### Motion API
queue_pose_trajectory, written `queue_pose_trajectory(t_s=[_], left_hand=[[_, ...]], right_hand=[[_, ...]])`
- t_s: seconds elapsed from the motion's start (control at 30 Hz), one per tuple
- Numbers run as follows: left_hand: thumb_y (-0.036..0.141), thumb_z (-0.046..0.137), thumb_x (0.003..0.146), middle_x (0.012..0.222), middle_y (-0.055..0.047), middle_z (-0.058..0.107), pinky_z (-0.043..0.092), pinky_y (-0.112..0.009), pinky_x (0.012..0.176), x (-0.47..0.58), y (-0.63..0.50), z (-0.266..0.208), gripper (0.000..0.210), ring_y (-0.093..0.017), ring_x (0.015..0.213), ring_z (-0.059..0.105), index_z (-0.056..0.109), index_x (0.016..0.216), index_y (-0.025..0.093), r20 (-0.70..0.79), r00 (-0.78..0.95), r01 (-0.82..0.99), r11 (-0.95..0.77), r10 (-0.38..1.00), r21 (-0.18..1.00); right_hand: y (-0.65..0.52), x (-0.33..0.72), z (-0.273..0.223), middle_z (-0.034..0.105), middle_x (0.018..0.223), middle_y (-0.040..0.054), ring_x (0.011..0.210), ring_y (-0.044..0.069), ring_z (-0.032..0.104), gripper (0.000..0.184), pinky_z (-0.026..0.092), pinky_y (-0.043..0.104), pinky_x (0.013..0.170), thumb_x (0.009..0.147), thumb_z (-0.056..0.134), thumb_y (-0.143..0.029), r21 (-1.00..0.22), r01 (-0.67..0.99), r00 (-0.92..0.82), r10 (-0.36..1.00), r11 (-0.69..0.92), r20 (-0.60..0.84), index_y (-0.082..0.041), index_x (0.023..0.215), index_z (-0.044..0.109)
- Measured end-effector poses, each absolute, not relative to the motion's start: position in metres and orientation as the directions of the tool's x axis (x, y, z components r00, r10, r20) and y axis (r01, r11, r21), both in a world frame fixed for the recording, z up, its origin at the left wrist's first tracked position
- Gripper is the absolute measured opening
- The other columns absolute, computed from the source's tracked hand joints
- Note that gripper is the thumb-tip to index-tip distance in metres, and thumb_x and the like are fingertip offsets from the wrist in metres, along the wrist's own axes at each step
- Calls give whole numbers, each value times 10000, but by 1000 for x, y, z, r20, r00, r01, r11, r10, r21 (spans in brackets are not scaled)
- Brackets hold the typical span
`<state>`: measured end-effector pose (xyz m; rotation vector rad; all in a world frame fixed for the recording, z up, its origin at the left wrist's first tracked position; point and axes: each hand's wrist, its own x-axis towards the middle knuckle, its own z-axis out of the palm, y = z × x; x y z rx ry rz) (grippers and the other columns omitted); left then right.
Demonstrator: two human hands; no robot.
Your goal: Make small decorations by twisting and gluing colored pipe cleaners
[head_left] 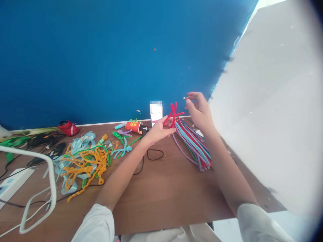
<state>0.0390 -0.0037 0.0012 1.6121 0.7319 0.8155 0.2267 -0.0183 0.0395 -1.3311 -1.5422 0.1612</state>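
Several red pipe cleaners [174, 113], bent and crossed into a star-like shape, are held up in my left hand [163, 129], pinched near their lower part between thumb and fingers. My right hand [199, 109] is raised a little to the right of them, apart from the red shape, its fingers loosely curved and spread with nothing visible in them. Beneath and beyond my hands a bundle of long pipe cleaners [193, 143] in blue, purple, red and green lies on the brown table [161, 195].
A lit phone [156, 112] leans against the blue wall, beside a red paper cup [133, 127] and a black glue gun [144, 129]. At left lie orange twisted pipe cleaners [85, 164], pale blue ribbon [67, 186], cables and a white power strip [16, 185].
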Motion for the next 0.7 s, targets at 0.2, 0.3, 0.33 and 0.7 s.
queue_pose_trajectory(t_s=[0.2,0.3,0.33,0.7], left_hand=[[267,699,776,741,40,572,395,-200,507,39,-1,-2,299,-43,525,482,561,1028,180,123,525,43,-171,842,984],[291,700,784,750,42,565,361,-194,480,37,0,-2,342,-49,530,504,547,1073,188,105,532,56,-158,840,986],[295,699,788,761,40,564,350,-194,474,36,0,0,367,-53,540,515,536,1100,191,94,538,60,-149,838,987],[343,777,752,877,24,588,360,-188,511,12,1,22,578,-55,617,543,449,1216,235,130,521,47,-180,844,982]], right_hand=[[28,249,-9,729,1107,102,1028,254,652,282,471,327,870,907,519,-306,-368,929,87,984,-25,153,-199,1122,667],[36,249,-29,737,1084,128,991,286,677,253,482,347,825,874,540,-268,-324,941,118,991,-94,58,-201,1055,704],[38,249,-34,738,1083,130,988,295,682,244,486,353,818,872,532,-256,-310,944,129,991,-112,35,-208,1026,715],[42,248,-45,718,1122,190,1037,325,690,276,520,374,844,838,582,-276,-184,965,170,981,-186,-96,-172,1052,723]])
